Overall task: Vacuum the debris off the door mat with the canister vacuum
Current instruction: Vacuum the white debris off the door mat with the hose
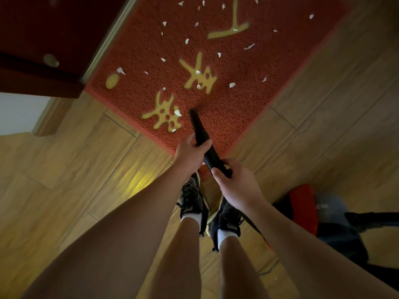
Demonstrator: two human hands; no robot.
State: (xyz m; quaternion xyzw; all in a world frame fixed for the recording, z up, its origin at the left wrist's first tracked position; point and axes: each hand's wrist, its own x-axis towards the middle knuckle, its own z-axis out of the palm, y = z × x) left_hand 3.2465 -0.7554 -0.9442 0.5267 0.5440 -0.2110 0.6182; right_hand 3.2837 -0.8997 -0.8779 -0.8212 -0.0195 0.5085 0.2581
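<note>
The left hand is curled round the lower part of a black nozzle, thumb across the top. Just behind it, the right hand grips the ribbed black hose where it joins the nozzle. The nozzle slants forward and down, and its tip rests on the door mat near the mat's closest corner, just beside one white scrap.

The mat is red and coarse, with a loopy texture. It carries large yellow characters seen upside down, and I cannot read them. White paper scraps lie scattered over most of its surface, thicker toward the far end.

The mat lies on a wooden floor against a dark red door. Black shoes with white socks stand at the near corner. The canister vacuum, red and dark, sits on the floor to the right; a small label on it is too blurred to read.
</note>
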